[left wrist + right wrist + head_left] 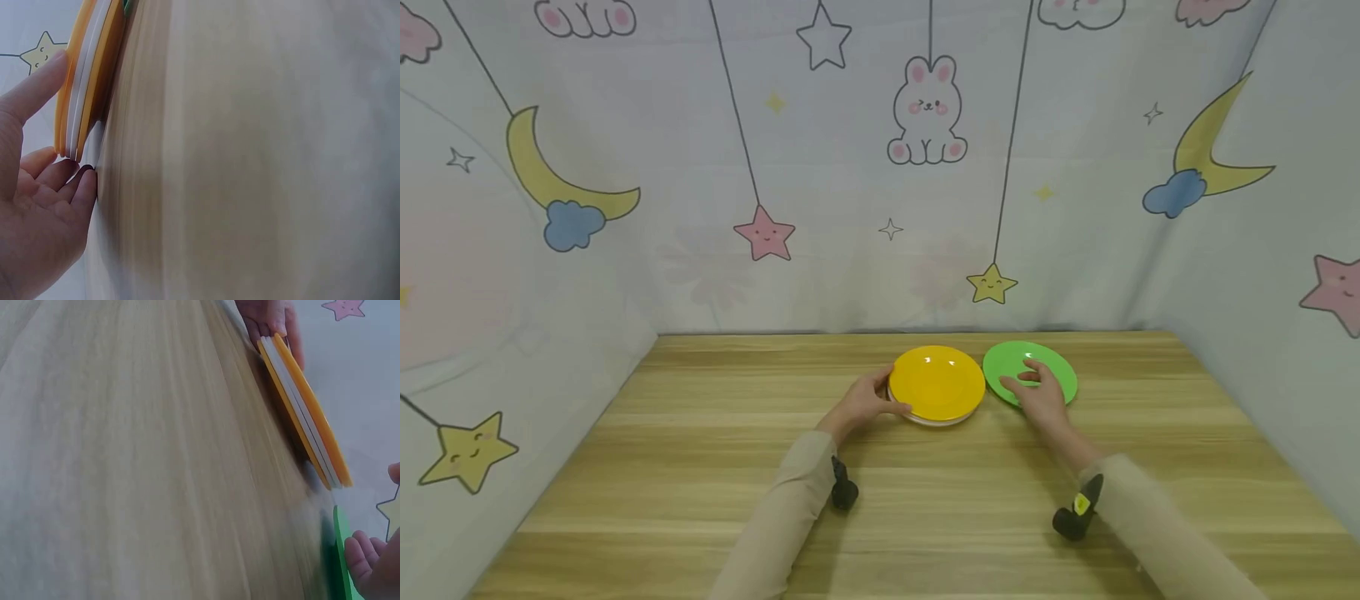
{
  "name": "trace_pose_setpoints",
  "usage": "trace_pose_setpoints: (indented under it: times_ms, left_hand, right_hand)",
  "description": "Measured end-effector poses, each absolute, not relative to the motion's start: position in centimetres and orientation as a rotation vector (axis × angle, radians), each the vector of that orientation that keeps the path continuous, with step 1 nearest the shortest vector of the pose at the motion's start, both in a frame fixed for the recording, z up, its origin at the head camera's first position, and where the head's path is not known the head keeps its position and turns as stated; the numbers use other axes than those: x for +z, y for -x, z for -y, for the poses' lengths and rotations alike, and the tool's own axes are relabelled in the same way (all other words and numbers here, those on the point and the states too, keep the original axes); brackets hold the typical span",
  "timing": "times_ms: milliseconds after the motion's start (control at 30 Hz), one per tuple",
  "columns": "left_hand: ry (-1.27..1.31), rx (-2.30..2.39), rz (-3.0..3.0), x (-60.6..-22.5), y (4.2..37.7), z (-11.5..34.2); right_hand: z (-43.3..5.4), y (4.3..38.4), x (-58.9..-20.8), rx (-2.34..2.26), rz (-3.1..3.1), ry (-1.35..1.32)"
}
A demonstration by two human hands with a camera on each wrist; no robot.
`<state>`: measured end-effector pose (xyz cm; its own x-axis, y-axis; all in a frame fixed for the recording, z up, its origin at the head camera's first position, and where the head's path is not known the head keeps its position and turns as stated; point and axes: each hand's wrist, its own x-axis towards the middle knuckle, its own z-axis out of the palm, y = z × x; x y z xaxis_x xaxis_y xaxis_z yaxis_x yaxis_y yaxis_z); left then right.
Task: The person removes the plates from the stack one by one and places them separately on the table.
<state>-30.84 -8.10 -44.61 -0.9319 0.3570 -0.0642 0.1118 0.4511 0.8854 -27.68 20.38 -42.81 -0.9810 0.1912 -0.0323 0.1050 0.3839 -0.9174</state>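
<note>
The fingers and thumb of the left hand [867,400] grip the left rim of a plate stack [937,383], just right of the head view's centre, yellow at top and bottom with white between. The right hand [1043,400] hangs with fingers apart over the green plate [1006,360], right beside the stack; contact is unclear. Around them lies the wooden table [940,508], with a patterned cloth [850,150] filling the upper frame.
</note>
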Motion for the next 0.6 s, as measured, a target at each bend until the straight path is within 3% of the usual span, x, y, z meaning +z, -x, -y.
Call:
trace_pose_setpoints:
  times_ms: [267,600]
  left_hand:
    - [-0.401,1.473,-2.465,-45.1,31.1,8.2]
    - [-0.399,1.496,-2.445,-45.0,31.0,8.1]
  right_hand:
    - [-17.8,28.3,-43.4,1.716,2.597,0.103]
    - [-16.1,28.9,-43.4,1.513,2.734,0.111]
